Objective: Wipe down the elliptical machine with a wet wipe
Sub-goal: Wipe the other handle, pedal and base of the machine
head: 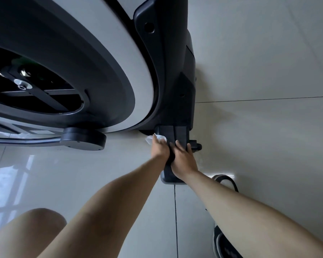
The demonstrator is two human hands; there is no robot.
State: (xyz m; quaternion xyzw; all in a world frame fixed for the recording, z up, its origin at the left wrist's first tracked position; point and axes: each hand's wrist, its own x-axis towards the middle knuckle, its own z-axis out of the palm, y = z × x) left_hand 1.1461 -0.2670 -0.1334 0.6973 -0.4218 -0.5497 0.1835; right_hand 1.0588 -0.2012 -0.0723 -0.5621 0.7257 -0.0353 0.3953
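Left hand covers most of wet wipe; elliptical machine cropped.

We look down from our head, close over the elliptical machine base, facing forward across the tiled floor.

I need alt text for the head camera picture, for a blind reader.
The left hand holds a white wipe against the black foot bar of an elliptical machine; the right hand rests on the bar. Pale floor tiles surround it.

Wet wipe just left of base bar
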